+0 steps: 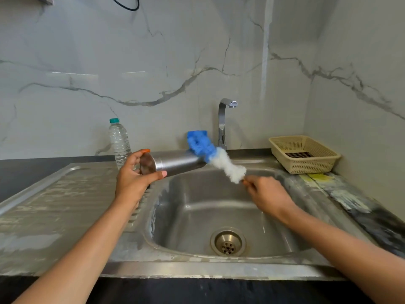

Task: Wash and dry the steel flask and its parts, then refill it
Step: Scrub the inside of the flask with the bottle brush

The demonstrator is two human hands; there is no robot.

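Observation:
My left hand grips the steel flask by its base and holds it sideways over the sink's left rim, mouth pointing right. A bottle brush with blue and white bristles sits at the flask's mouth, its blue end against the opening. My right hand grips the brush's handle above the sink basin. The handle itself is hidden in my fingers. No lid or other flask part shows.
A chrome tap stands behind the basin with no water running. A clear water bottle with a teal cap stands at the back left. A beige plastic basket sits at the right corner. The ribbed drainboard lies left.

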